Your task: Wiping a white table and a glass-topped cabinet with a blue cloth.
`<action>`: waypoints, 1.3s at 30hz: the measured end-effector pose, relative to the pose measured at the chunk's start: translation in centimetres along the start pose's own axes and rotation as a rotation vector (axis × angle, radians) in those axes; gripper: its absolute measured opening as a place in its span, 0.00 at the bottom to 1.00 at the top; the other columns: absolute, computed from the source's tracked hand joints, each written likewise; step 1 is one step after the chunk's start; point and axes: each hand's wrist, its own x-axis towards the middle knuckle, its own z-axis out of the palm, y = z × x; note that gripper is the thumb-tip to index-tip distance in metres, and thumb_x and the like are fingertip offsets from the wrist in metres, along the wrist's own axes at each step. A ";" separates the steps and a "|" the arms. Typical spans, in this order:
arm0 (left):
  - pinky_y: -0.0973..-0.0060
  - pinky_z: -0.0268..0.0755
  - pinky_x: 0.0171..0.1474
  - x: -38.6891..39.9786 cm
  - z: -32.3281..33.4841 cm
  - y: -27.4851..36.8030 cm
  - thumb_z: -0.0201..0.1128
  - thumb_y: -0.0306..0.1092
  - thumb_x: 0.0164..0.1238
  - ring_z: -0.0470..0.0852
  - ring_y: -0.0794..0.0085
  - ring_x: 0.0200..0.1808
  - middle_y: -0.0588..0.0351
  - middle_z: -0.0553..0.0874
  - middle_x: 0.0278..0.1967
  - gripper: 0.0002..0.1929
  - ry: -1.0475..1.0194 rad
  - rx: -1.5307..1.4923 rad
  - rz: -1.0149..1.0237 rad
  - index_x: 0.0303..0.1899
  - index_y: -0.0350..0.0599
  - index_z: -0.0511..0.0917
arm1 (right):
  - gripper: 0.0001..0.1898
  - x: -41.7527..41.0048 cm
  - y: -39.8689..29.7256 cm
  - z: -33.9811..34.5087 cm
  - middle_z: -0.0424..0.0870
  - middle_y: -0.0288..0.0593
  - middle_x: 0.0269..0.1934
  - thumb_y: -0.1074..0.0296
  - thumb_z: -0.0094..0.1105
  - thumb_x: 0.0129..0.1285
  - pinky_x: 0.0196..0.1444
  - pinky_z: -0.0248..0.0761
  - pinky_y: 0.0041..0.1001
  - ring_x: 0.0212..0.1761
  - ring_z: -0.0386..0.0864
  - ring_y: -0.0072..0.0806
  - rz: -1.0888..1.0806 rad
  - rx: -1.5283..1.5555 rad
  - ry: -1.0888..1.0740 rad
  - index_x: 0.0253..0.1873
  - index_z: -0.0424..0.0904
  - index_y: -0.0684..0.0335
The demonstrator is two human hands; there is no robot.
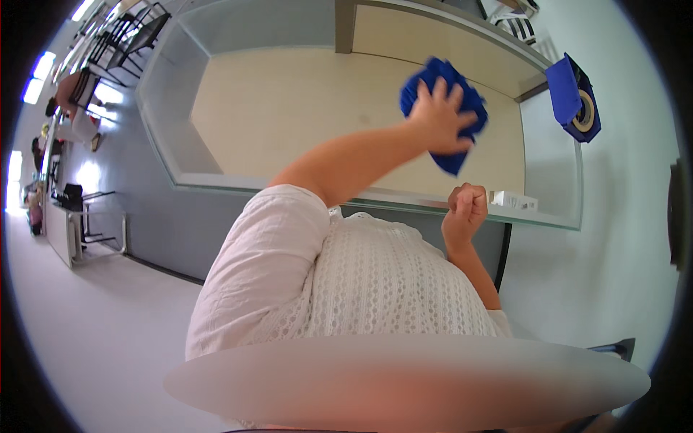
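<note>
My left hand (441, 119) lies palm down on a crumpled blue cloth (468, 100), with its fingers spread. Both are slightly blurred. They are over the right half of a glass-sided case (292, 108) with a beige base; whether the cloth rests on a glass top or on the base I cannot tell. My right hand (466, 211) is curled into a fist by the near glass edge, and nothing shows in it. Just right of that fist, a small white box (514, 201) bearing print sits along the same edge.
At the right, a blue holder (564, 97) contains a beige ring, perhaps a tape roll (584, 111). A metal-coloured frame (344, 27) borders the case's far side. Black chairs (143, 40) and a seated person (76, 103) are at the far left. A pale blurred shape covers the bottom.
</note>
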 end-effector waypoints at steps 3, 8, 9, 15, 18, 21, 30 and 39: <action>0.33 0.48 0.61 -3.0 -0.1 2.0 0.52 0.65 0.57 0.54 0.39 0.67 0.44 0.60 0.67 0.31 0.007 -0.053 0.086 0.62 0.71 0.68 | 0.17 0.8 -0.2 -1.4 0.57 0.33 0.18 0.57 0.43 0.71 0.19 0.45 0.21 0.17 0.51 0.18 -0.053 0.085 0.029 0.29 0.60 0.59; 0.37 0.52 0.59 -9.5 -2.8 -5.2 0.56 0.61 0.56 0.56 0.47 0.68 0.49 0.63 0.66 0.28 0.009 0.017 -0.236 0.61 0.74 0.69 | 0.11 4.4 -2.0 -6.8 0.63 0.35 0.21 0.62 0.40 0.72 0.23 0.55 0.20 0.22 0.59 0.20 -0.207 -0.254 0.237 0.45 0.65 0.65; 0.37 0.53 0.59 -11.5 -3.5 -7.9 0.56 0.60 0.56 0.56 0.49 0.68 0.50 0.64 0.66 0.28 0.018 0.047 -0.350 0.60 0.74 0.69 | 0.11 5.0 -2.2 -7.9 0.63 0.35 0.21 0.62 0.40 0.72 0.23 0.55 0.20 0.22 0.59 0.20 -0.214 -0.242 0.223 0.45 0.65 0.65; 0.45 0.55 0.62 -27.5 -7.4 -21.2 0.51 0.63 0.61 0.59 0.50 0.68 0.51 0.63 0.67 0.28 0.075 0.323 -1.086 0.64 0.73 0.65 | 0.10 7.2 -4.4 -11.6 0.70 0.38 0.26 0.71 0.43 0.69 0.29 0.60 0.21 0.26 0.64 0.22 -0.304 -0.266 0.422 0.52 0.63 0.66; 0.40 0.51 0.62 -29.6 -7.3 -21.7 0.50 0.66 0.60 0.56 0.44 0.69 0.49 0.61 0.68 0.31 0.081 0.295 -1.208 0.65 0.74 0.64 | 0.11 7.2 -5.2 -12.8 0.74 0.41 0.29 0.73 0.46 0.67 0.31 0.61 0.21 0.28 0.67 0.23 -0.410 -0.359 0.408 0.52 0.63 0.66; 0.41 0.50 0.63 -26.6 -6.8 -18.6 0.51 0.64 0.61 0.55 0.44 0.69 0.47 0.60 0.68 0.29 0.059 0.304 -1.089 0.64 0.73 0.65 | 0.12 6.9 -5.8 -13.5 0.76 0.43 0.32 0.73 0.49 0.66 0.34 0.63 0.22 0.30 0.68 0.23 -0.443 -0.376 0.460 0.53 0.64 0.65; 0.39 0.50 0.61 -9.3 -1.8 1.1 0.58 0.60 0.54 0.55 0.43 0.67 0.44 0.62 0.66 0.30 0.042 -0.020 -0.135 0.61 0.68 0.70 | 0.14 6.1 -5.0 -13.1 0.77 0.43 0.33 0.72 0.51 0.64 0.37 0.66 0.24 0.30 0.70 0.24 -0.432 -0.247 0.403 0.53 0.65 0.64; 0.40 0.54 0.59 -3.3 -0.8 -1.1 0.54 0.58 0.56 0.60 0.53 0.65 0.55 0.68 0.63 0.25 0.027 0.019 -0.265 0.57 0.72 0.73 | 0.12 5.7 -4.1 -12.9 0.76 0.41 0.31 0.74 0.49 0.65 0.36 0.65 0.22 0.30 0.69 0.23 -0.300 -0.283 0.392 0.53 0.67 0.66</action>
